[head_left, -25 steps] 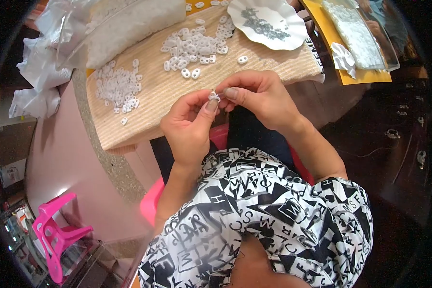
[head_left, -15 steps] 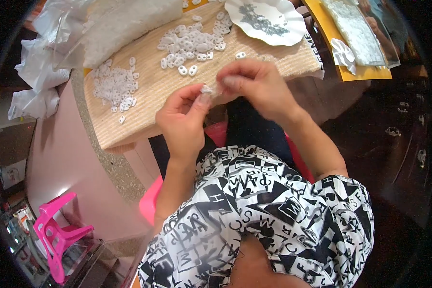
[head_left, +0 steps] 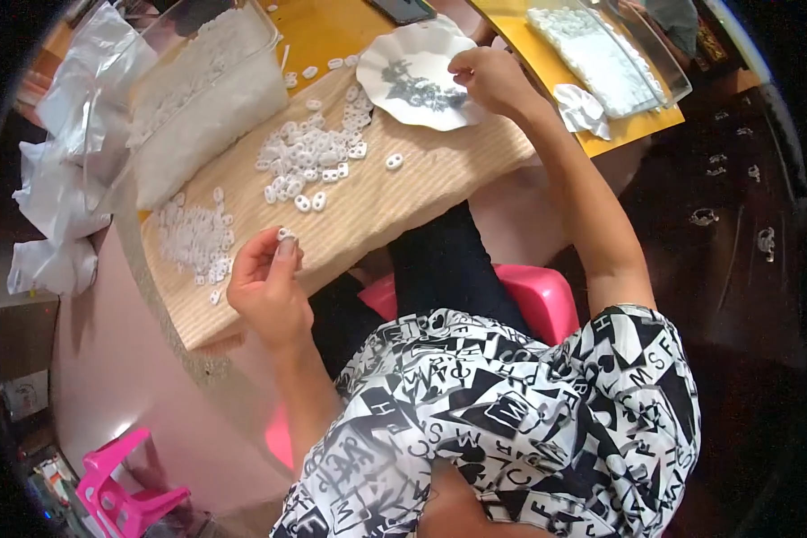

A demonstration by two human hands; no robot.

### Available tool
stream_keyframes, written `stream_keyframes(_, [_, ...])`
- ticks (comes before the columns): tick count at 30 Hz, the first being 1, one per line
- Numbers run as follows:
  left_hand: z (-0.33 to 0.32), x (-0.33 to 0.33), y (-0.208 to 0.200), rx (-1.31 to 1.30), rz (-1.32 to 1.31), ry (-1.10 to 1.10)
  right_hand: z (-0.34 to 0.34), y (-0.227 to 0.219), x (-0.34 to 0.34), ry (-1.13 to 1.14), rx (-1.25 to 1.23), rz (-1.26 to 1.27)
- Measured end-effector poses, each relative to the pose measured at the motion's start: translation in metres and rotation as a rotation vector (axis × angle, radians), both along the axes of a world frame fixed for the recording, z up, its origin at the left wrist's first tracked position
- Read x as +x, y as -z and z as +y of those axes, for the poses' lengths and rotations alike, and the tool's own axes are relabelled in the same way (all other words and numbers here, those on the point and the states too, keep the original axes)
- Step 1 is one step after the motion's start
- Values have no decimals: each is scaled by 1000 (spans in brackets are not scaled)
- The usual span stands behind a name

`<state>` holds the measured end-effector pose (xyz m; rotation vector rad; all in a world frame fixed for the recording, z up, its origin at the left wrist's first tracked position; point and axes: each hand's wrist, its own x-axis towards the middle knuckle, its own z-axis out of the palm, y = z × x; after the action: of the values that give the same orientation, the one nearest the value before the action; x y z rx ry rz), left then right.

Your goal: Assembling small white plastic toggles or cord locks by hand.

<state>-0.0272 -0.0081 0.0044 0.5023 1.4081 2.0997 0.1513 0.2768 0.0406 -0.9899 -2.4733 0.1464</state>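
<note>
My left hand (head_left: 273,291) is closed near the front edge of the cloth-covered table (head_left: 368,211), pinching a small white plastic piece (head_left: 286,234) between thumb and fingers. Farther off, my right hand (head_left: 493,81) reaches over the right rim of a white wavy-edged plate (head_left: 374,91). Its fingertips are pressed together beside small grey bits (head_left: 421,94) on the plate; what they hold, if anything, is hidden. Between my hands lies a heap of white oval two-holed pieces (head_left: 309,152), with one oval piece (head_left: 394,161) apart. Smaller white pieces (head_left: 195,235) are heaped beyond my left hand.
A clear bin (head_left: 215,117) full of white pieces stands at the back left, beside white plastic bags (head_left: 54,215). A dark phone (head_left: 403,7) lies behind the plate. At right are a filled clear bag (head_left: 596,63) and crumpled white material (head_left: 583,112). A pink stool (head_left: 121,493) stands lower left.
My hands, together before, are now apart. The right has gone up and away to the plate; the left has drawn left with the white piece. The whole view has shifted.
</note>
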Motion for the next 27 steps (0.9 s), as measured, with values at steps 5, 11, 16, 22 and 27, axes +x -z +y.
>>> stream_keyframes(5, [-2, -11, 1, 9, 47, -37, 31, 16, -17, -146, -54, -200])
stream_keyframes(11, [-3, -17, 3, -111, 31, -33, 33, 28, -42, -192, -117, -231])
stream_keyframes(16, [4, -22, 12, -235, 172, -24, 26, 29, -43, -203, 23, -307])
stream_keyframes(22, [3, -21, 14, -35, -59, 185, 13, 24, -41, -202, 93, -322])
stream_keyframes(27, [1, -20, 12, -68, -12, 142, 15, 22, -38, -144, 30, -276])
